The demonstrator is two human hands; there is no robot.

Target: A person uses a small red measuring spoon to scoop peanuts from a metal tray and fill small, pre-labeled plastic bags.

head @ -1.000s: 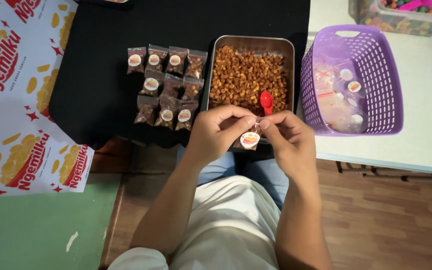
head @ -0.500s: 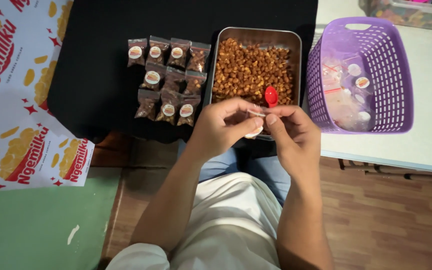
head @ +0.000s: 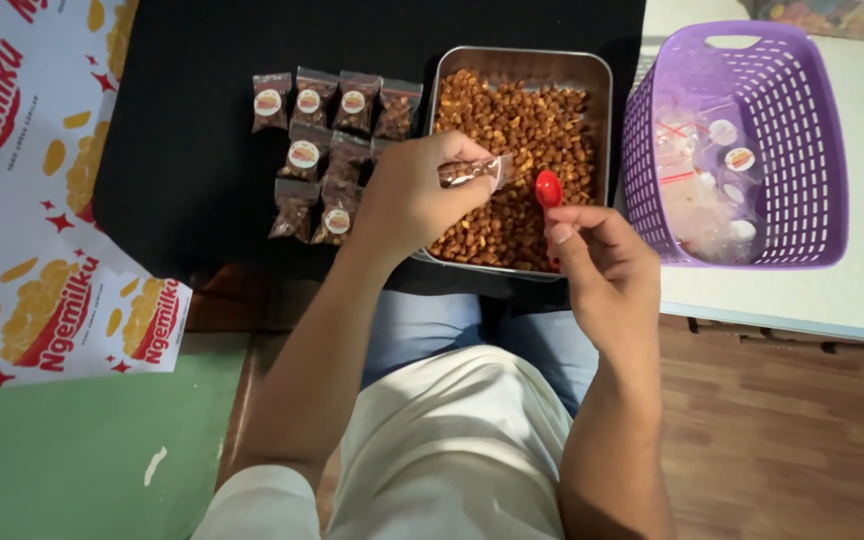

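The left hand is pinching a small filled snack packet between thumb and fingertips, holding it over the metal tray of brown roasted snacks. The right hand, just beside it, is gripping a red spoon whose bowl is pointing up over the tray's right part.

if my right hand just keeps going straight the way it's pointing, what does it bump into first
Most likely the brown snack pieces in the metal tray. The right hand holds a red spoon pointing up and away over the tray, so the spoon tip would meet them first, though its height above them is unclear.
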